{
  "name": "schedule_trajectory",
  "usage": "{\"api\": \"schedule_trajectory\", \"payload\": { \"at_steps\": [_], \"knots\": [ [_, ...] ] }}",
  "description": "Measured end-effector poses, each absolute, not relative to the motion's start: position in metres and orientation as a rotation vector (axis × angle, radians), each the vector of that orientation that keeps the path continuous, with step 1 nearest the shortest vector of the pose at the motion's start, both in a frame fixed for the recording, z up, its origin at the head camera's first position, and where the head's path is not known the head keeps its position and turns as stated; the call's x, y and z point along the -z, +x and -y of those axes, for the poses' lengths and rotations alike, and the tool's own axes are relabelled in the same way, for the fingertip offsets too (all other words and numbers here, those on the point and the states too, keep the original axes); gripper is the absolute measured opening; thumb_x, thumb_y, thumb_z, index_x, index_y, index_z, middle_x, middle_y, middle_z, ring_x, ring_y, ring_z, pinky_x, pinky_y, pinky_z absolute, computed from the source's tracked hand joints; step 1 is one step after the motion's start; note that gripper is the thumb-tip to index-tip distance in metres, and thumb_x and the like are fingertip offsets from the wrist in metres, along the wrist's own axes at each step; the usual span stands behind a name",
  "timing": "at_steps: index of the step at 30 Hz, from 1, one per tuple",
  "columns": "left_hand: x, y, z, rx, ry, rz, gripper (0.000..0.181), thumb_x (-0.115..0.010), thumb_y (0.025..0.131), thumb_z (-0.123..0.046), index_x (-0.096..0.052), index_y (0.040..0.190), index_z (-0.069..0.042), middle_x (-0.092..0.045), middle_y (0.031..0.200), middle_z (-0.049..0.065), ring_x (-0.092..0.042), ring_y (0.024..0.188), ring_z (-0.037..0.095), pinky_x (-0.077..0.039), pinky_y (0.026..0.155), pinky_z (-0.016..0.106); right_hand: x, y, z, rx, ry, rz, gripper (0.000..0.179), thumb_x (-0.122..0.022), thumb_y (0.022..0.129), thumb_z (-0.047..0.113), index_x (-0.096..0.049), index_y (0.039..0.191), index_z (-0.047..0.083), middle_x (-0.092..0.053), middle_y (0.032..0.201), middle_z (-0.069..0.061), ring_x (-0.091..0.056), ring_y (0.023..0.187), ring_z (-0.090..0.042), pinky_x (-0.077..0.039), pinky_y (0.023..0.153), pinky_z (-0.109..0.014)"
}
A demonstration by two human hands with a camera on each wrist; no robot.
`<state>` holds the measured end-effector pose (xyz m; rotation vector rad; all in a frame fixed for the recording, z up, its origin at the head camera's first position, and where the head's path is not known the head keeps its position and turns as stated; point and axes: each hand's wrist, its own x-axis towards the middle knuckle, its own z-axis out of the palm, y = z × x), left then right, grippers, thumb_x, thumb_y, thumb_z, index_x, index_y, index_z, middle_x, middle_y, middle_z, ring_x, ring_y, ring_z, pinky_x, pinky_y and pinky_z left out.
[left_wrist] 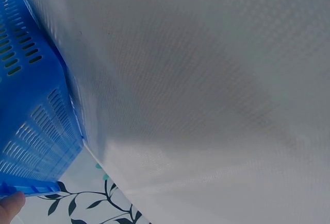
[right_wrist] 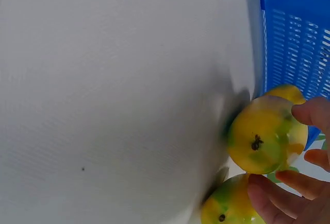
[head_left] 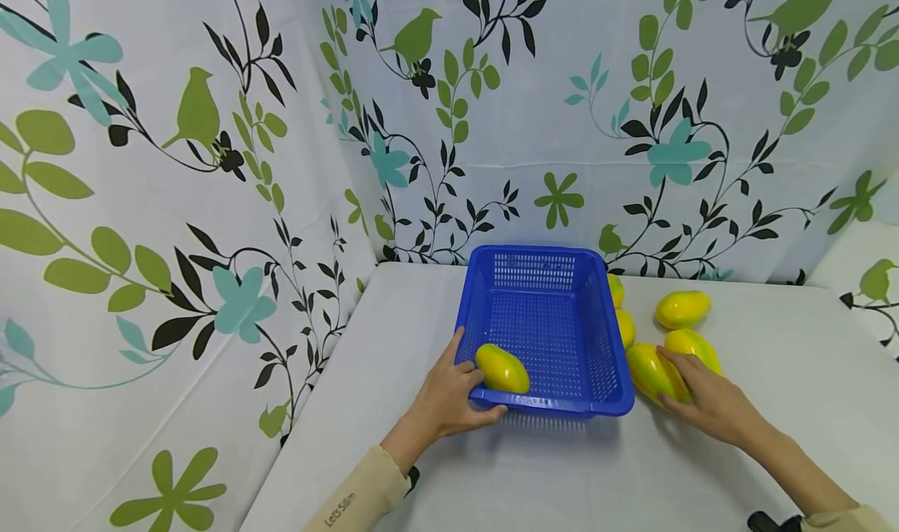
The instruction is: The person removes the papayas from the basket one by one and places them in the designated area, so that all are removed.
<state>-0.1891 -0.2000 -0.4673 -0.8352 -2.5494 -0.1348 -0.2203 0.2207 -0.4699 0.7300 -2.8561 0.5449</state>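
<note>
A blue plastic basket (head_left: pixel 544 329) stands on the table, with one yellow-green mango (head_left: pixel 502 368) lying in its front left corner. My left hand (head_left: pixel 449 391) grips that corner, with the thumb along the front rim and the fingers at the left side. In the left wrist view only a fingertip (left_wrist: pixel 13 203) shows against the rim. To the right of the basket, my right hand (head_left: pixel 716 399) holds a mango (head_left: pixel 653 372) between thumb and fingers. This mango (right_wrist: pixel 265 131) appears stem end on in the right wrist view, close to the basket wall.
Several other mangoes lie right of the basket: one (head_left: pixel 691 347) beside the held mango, one (head_left: pixel 684 310) farther back, and two partly hidden ones (head_left: pixel 624 328) along the basket's right wall. A white cloth covers the table (head_left: pixel 400 306). Patterned curtains (head_left: pixel 548 126) hang behind and at the left.
</note>
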Motion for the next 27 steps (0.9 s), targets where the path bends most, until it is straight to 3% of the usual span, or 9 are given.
{"api": "schedule_trajectory", "payload": {
  "at_steps": [10, 17, 22, 27],
  "knots": [
    [0.465, -0.189, 0.199, 0.137, -0.831, 2.554, 0.053, -0.049, 0.078, -0.067, -0.067, 0.078, -0.017, -0.066, 0.071, -0.004, -0.064, 0.095, 0.016, -0.014, 0.115, 0.051, 0.454, -0.225, -0.214, -0.499, 0.727, 2.848, 0.065, -0.068, 0.083, 0.030, -0.042, 0.135, 0.001, -0.051, 0.123, -0.027, -0.059, 0.096, -0.039, -0.054, 0.065, -0.054],
    [0.465, -0.189, 0.200, 0.140, -0.827, 2.552, 0.054, -0.048, 0.079, -0.067, -0.068, 0.078, -0.016, -0.065, 0.071, -0.004, -0.063, 0.099, 0.018, -0.016, 0.115, 0.052, 0.425, -0.234, -0.205, -0.501, 0.725, 2.821, 0.062, -0.066, 0.085, 0.028, -0.042, 0.136, 0.003, -0.047, 0.131, -0.028, -0.055, 0.104, -0.046, -0.052, 0.073, -0.060],
    [0.465, -0.188, 0.200, 0.139, -0.830, 2.538, 0.054, -0.048, 0.079, -0.066, -0.067, 0.077, -0.016, -0.065, 0.070, -0.005, -0.063, 0.095, 0.017, -0.012, 0.116, 0.050, 0.407, -0.239, -0.196, -0.469, 0.764, 2.776, 0.059, -0.066, 0.085, 0.027, -0.044, 0.135, 0.004, -0.050, 0.127, -0.027, -0.058, 0.098, -0.045, -0.053, 0.069, -0.059],
    [0.466, -0.187, 0.200, 0.147, -0.819, 2.555, 0.056, -0.047, 0.079, -0.067, -0.068, 0.080, -0.016, -0.066, 0.073, -0.004, -0.054, 0.116, 0.027, -0.010, 0.117, 0.048, 0.398, -0.243, -0.189, -0.452, 0.771, 2.786, 0.058, -0.065, 0.086, 0.028, -0.044, 0.135, 0.005, -0.048, 0.130, -0.024, -0.058, 0.101, -0.043, -0.053, 0.071, -0.058]
  ]
}}
